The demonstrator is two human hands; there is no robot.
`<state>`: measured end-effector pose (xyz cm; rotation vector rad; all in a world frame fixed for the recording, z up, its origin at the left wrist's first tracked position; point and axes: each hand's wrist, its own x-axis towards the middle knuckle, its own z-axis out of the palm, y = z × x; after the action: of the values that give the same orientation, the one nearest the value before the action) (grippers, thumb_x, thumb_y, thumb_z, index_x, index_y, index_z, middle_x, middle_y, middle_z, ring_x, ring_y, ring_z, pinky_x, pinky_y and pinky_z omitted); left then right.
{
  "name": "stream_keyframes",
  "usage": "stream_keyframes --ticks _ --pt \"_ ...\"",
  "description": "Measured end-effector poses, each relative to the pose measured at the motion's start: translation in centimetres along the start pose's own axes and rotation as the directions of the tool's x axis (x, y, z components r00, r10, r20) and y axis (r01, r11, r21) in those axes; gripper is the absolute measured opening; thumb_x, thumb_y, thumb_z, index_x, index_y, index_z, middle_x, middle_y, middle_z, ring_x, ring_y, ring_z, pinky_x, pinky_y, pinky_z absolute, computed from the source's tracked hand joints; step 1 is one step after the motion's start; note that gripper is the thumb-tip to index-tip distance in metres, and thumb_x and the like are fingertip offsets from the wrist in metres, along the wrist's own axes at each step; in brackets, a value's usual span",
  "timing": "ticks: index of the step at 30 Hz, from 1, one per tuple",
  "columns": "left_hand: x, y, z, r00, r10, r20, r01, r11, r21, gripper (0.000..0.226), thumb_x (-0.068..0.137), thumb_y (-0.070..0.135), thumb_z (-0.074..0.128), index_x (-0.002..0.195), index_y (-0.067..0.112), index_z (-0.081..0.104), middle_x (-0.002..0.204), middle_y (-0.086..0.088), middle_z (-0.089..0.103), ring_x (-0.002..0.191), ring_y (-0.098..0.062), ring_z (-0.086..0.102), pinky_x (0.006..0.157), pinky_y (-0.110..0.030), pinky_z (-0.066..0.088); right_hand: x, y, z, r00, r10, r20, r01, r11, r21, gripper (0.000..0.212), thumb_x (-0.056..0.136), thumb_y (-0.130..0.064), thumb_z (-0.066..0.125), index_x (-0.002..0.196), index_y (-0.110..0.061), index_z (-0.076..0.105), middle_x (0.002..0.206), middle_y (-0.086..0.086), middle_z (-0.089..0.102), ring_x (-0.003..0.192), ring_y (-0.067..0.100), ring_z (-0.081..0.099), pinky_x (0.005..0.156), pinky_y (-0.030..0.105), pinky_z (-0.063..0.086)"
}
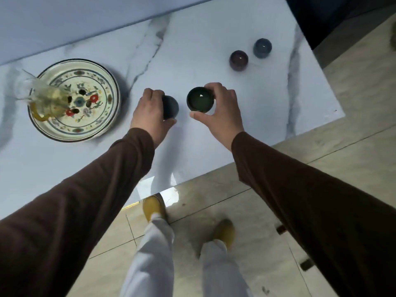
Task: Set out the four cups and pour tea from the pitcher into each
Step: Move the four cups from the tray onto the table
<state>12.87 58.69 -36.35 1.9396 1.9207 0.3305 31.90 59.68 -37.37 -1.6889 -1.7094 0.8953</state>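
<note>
I see both hands mid-frame over the marble desk (192,35), each w/ a cup. Left hand (150,113) is wrapped around a dark cup (171,108) from the left; the cup looks tilted or on its side, mouth not visible, can't tell if it touches the desk. Right hand (220,110) grips a green cup (200,100) from the right, thumb at its lower edge, fingers round the far side; it's upright, mouth facing the camera.

Two more cups sit upright upper right of the frame, just beside each other: a purple cup (239,58) and a blue cup (262,47) further right, well apart from the hands.

Left side of frame: glass pitcher (42,97) w/ yellowish tea stands on the left part of a floral plate (100,82), near the left hand but not touching.

Brown sleeves (300,189) on both arms. Bottom of frame: tiled floor (257,243), pale trousers, yellow shoes (153,207).
</note>
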Motion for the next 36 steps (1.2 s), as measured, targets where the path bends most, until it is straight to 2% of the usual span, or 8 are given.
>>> stream_keyframes --ticks 6,13,18,23,26,30,34,36 --pt "-0.3 5.1 3.6 0.998 -0.051 0.027 0.052 0.997 -0.060 0.063 0.070 0.026 0.078 0.122 0.006 0.048 0.121 -0.014 0.047 0.103 -0.034 0.053 0.084 -0.037 0.043 -1.0 4.9 -5.3 0.999 0.025 0.037 -0.024 0.999 -0.048 0.059 0.069 -0.037 0.082 0.117 -0.022 0.051 0.109 -0.007 0.057 0.111 0.016 0.041 0.089 0.029 0.042" --pt "3.1 7.7 6.2 0.996 -0.078 0.050 0.082 0.992 -0.096 0.060 0.070 0.024 0.076 0.120 0.006 0.049 0.119 -0.013 0.047 0.101 -0.033 0.053 0.082 -0.034 0.042 2.1 7.7 -7.2 0.996 0.072 0.050 -0.068 0.995 -0.076 0.062 0.069 -0.036 0.082 0.120 -0.020 0.050 0.113 -0.005 0.056 0.114 0.018 0.040 0.093 0.033 0.044" --pt "5.5 9.6 7.8 0.995 -0.082 0.054 0.087 0.991 -0.101 0.057 0.069 0.021 0.074 0.118 0.005 0.050 0.118 -0.013 0.047 0.100 -0.033 0.052 0.080 -0.032 0.042 4.5 9.7 -8.6 0.994 0.099 0.042 -0.095 0.992 -0.085 0.065 0.068 -0.036 0.083 0.120 -0.019 0.049 0.105 -0.013 0.046 0.115 0.019 0.041 0.094 0.037 0.046" --pt "7.5 12.7 9.8 0.992 -0.100 0.073 0.107 0.989 -0.099 0.057 0.068 0.019 0.073 0.118 0.005 0.050 0.117 -0.014 0.047 0.100 -0.035 0.052 0.082 -0.039 0.046 6.3 12.6 -11.0 0.995 0.081 0.053 -0.076 0.994 -0.078 0.064 0.066 -0.037 0.083 0.116 -0.021 0.047 0.093 -0.027 0.035 0.113 0.019 0.042 0.091 0.037 0.048" --pt "8.6 15.2 11.0 0.988 -0.136 0.068 0.142 0.986 -0.083 0.058 0.068 0.020 0.074 0.119 0.005 0.050 0.118 -0.014 0.047 0.100 -0.035 0.052 0.082 -0.038 0.046 7.6 14.8 -12.9 0.995 0.057 0.079 -0.051 0.996 -0.074 0.062 0.067 -0.037 0.082 0.114 -0.019 0.047 0.097 -0.022 0.042 0.112 0.019 0.041 0.090 0.036 0.046" --pt "9.7 17.9 12.3 0.980 -0.187 0.065 0.191 0.980 -0.063 0.060 0.067 0.020 0.075 0.119 0.005 0.049 0.119 -0.015 0.047 0.100 -0.036 0.052 0.084 -0.040 0.047 9.5 17.1 -15.3 0.989 0.010 0.151 0.004 0.996 -0.094 0.063 0.069 -0.036 0.082 0.118 -0.016 0.048 0.116 -0.001 0.054 0.114 0.020 0.040 0.094 0.035 0.042" --pt "10.8 19.3 13.4 0.974 -0.218 0.064 0.221 0.974 -0.056 0.060 0.069 0.021 0.075 0.120 0.005 0.049 0.119 -0.015 0.047 0.100 -0.035 0.052 0.084 -0.040 0.046 12.2 18.9 -16.9 0.978 -0.051 0.202 0.080 0.987 -0.137 0.071 0.070 -0.036 0.083 0.129 -0.014 0.049 0.125 0.004 0.054 0.119 0.024 0.041 0.101 0.033 0.037" --pt "11.5 19.6 14.0 0.971 -0.227 0.070 0.231 0.971 -0.064 0.059 0.070 0.021 0.075 0.121 0.005 0.049 0.119 -0.015 0.047 0.099 -0.035 0.052 0.083 -0.039 0.046 13.7 19.6 -17.2 0.973 -0.060 0.223 0.099 0.981 -0.168 0.069 0.071 -0.037 0.083 0.127 -0.015 0.050 0.124 0.004 0.055 0.118 0.024 0.042 0.100 0.031 0.037"
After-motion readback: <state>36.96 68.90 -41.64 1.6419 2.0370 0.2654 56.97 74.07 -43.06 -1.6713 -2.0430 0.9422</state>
